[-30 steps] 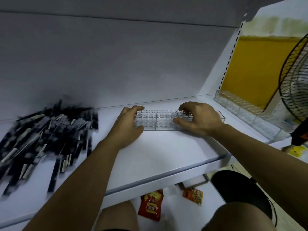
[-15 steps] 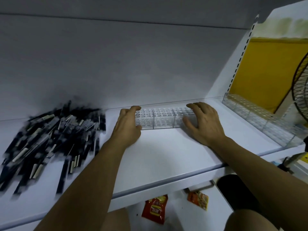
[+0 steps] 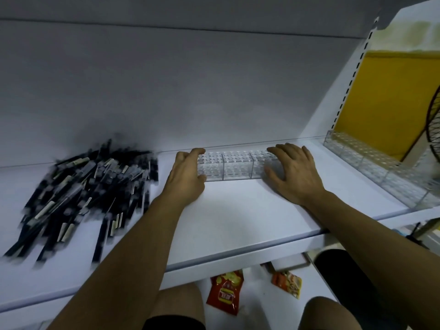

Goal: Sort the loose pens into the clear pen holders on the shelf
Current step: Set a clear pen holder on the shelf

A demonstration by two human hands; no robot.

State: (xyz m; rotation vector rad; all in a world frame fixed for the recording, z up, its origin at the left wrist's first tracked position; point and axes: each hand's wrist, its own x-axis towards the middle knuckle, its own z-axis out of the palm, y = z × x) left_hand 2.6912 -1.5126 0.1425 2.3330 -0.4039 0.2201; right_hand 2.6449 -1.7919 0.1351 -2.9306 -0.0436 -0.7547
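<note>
Clear pen holder [image 3: 234, 166]: a row of three joined transparent blocks with a grid of holes on top. It lies along the far middle of the shelf [image 3: 238, 222], close to the back wall, with no pens in it. My left grip [image 3: 187, 177] clasps its left end, forefinger over the far top edge and thumb on the near face. My right grip [image 3: 295, 172] lies spread over its right end, fingers nearly straight, thumb against the near face. I judge the holder light, rigid and smooth-walled, liable to slide on the shelf and to crack if squeezed, so best held by both ends. The loose pens [image 3: 83, 186], dark-barrelled, lie heaped to the left, near the left grip; each should be light and stiff, best taken at mid-barrel. A second holder row [image 3: 381, 167] stands at the right. Below the shelf lie a red packet [image 3: 225, 291] and an orange packet [image 3: 287, 283]; their printing is too blurred to read.
</note>
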